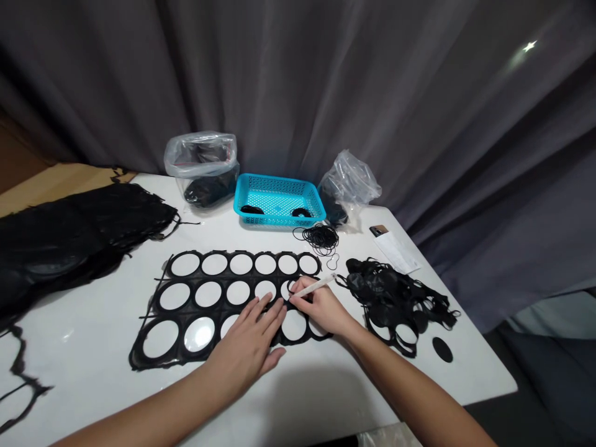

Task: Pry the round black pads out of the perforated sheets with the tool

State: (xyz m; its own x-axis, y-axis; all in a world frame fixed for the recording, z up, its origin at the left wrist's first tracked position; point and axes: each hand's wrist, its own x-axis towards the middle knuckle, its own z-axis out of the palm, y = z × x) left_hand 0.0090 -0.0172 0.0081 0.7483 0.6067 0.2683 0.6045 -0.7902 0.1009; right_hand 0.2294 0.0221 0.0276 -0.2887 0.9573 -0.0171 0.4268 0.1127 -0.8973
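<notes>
A black sheet [199, 305] with rows of large round holes lies flat on the white table, and the tabletop shows through the holes. My left hand [254, 326] rests on it with the fingers stretched out, pressing near the middle of the lower rows. In my right hand [321, 304] is a slim white pen-shaped tool [316, 285], gripped between thumb and fingers. Its tip points at the rim of a hole in the middle row, towards the right; my fingers partly hide the tip.
Behind the sheet stands a blue basket [280, 220] holding black rings, between two clear plastic bags [202, 162] [356, 177]. Thin black rings [321, 237] lie in front. Black scraps [391, 288] and a black disc [442, 349] are at right; a black bundle [84, 230] is at left.
</notes>
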